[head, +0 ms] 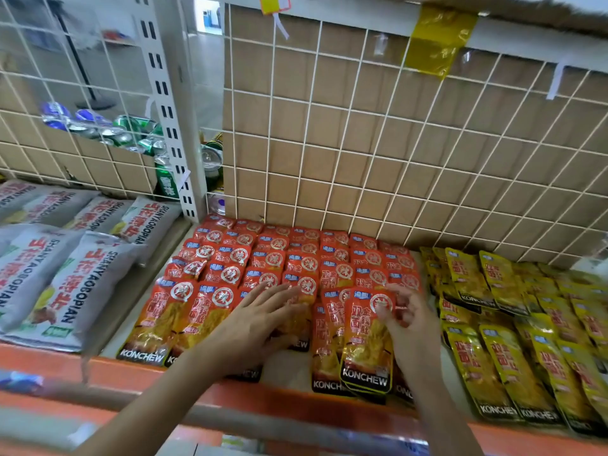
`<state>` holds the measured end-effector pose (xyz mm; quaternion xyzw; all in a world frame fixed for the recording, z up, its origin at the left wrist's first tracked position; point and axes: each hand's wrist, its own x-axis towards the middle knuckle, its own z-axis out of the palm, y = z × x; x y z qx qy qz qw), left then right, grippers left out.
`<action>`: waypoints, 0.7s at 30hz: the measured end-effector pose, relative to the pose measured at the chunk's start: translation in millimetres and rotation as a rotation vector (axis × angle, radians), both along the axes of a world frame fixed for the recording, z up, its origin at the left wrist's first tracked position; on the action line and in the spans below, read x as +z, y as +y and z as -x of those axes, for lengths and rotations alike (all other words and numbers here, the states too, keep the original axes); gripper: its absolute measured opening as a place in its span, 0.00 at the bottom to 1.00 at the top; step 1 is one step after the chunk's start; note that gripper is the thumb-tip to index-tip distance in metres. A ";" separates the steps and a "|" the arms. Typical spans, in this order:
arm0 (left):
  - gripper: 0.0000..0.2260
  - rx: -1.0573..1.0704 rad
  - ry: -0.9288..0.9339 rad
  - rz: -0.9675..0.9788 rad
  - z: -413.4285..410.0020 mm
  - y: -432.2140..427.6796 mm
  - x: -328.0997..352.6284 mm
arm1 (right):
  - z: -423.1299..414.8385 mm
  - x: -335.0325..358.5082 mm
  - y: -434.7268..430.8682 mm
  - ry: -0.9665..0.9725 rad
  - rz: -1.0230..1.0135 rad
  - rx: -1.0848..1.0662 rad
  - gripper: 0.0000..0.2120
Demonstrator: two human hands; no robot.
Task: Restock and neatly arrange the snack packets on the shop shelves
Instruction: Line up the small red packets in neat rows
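Restocking judged well advanced. The shelf (289, 365), white with an orange front lip, carries red packets (273, 258) in overlapping rows beyond both hands. The back rows are tidy. The front row is uneven, with a bare gap between the wrists.

Yellow packets (513, 357), right of the right hand, are stocked but skewed. Grey bags (65, 274), left of the left hand, look settled.

The left hand (260, 320) lies flat, fingers spread, pressing the red rows. The right hand (411, 320) pinches the top of a front red packet (365, 343), not yet seated.

Remaining: front-row alignment.

Behind is a wire grid (362, 126) over cardboard, with drink cans (131, 130) beyond it on the left.
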<state>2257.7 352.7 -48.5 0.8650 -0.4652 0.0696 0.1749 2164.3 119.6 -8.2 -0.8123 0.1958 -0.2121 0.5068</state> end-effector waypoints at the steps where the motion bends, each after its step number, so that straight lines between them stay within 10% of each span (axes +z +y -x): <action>1: 0.20 0.011 0.036 0.069 2.5 -0.1 1.2 | 1.1 3.3 -1.0 -0.025 -0.052 0.006 0.15; 11: 0.26 0.091 0.921 0.649 34.3 -16.9 30.6 | -13.1 10.4 51.4 -0.060 -0.090 0.162 0.14; 21: 0.32 0.371 0.603 0.517 28.4 -6.8 20.9 | -13.5 -0.9 61.1 0.018 0.186 0.150 0.18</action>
